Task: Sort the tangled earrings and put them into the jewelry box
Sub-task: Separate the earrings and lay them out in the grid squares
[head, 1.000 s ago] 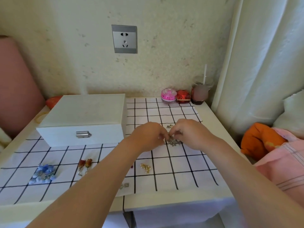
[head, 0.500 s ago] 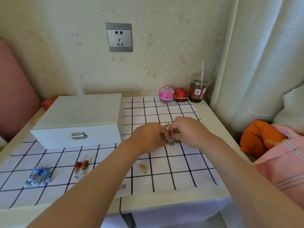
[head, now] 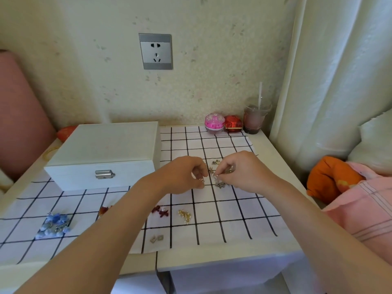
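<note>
The left hand has its fingers curled, thumb and forefinger closed on a tiny glinting piece. The right hand, just beside it, is curled the same way and pinches a silvery bit at the top of the tangled earrings. The clump lies on the checked cloth between and just below the two sets of fingertips. Whether the left hand's piece is free of the clump is too small to tell.

These pieces look very light and stiff but delicate, with thin hooks and posts that probably snag on one another. A fingertip pinch on the body of one earring, with the other hand steadying the clump, seems safer than pulling on a wire, which could bend.

A small loose pair lies just beyond the clump. Nearer, pairs lie well apart on the cloth: gold ones, dark red bows, square studs, orange-red ones partly behind the left forearm, and blue flowers at far left. The white jewelry box sits far left on the bench, lid shut, so nothing seems to be stored yet.
</note>
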Action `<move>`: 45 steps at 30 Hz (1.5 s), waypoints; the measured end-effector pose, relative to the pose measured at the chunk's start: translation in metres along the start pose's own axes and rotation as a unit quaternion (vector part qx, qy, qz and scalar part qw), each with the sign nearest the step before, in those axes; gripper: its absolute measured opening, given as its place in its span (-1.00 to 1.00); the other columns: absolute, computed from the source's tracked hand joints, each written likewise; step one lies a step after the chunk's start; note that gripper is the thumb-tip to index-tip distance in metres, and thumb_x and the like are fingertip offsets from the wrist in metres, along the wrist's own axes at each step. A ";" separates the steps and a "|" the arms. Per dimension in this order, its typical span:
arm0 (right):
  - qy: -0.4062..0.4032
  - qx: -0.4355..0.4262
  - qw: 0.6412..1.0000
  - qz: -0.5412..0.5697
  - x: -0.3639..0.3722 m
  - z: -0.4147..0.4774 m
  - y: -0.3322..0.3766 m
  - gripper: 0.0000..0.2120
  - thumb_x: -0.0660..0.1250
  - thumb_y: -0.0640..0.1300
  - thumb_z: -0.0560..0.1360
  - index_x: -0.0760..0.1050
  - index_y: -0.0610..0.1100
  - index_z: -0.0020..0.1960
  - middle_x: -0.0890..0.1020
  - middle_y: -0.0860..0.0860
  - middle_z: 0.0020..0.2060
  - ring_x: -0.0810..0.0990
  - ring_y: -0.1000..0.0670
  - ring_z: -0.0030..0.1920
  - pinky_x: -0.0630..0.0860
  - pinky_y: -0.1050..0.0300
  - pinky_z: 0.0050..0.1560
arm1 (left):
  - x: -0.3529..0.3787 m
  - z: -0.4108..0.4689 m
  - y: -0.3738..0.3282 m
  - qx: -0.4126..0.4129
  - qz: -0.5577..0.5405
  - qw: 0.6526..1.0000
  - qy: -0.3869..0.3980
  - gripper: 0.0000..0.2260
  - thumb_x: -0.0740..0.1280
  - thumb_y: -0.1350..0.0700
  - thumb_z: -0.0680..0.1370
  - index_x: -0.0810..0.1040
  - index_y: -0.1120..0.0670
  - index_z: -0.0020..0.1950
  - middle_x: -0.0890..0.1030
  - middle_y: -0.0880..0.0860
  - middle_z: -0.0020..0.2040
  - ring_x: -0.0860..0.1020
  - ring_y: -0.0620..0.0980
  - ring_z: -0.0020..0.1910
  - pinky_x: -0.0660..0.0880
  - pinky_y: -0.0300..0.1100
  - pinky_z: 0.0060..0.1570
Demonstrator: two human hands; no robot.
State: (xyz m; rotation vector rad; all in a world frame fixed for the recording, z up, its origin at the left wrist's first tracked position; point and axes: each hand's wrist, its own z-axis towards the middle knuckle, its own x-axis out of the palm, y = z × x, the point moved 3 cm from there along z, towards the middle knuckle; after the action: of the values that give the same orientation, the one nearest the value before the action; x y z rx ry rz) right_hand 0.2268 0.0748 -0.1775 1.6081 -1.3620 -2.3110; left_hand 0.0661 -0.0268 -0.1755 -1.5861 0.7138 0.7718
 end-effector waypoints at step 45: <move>0.118 0.047 0.987 -0.103 0.002 -0.037 0.024 -0.85 0.48 -0.08 0.48 0.63 0.17 -0.16 0.63 0.26 -0.18 0.59 0.25 -0.10 0.50 0.25 -0.03 | 0.013 -0.047 -0.025 0.025 0.052 0.993 0.099 -0.80 0.48 0.02 0.47 0.62 -0.12 0.08 0.65 -0.18 -0.07 0.55 -0.26 -0.11 0.51 -0.25 -0.01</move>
State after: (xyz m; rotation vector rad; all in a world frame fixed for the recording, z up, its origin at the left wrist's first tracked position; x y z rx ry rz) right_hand 0.2435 0.0355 -0.1672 2.0639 -1.3273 -2.0937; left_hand 0.0982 -0.0699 -0.1665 -1.6027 0.9594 0.6722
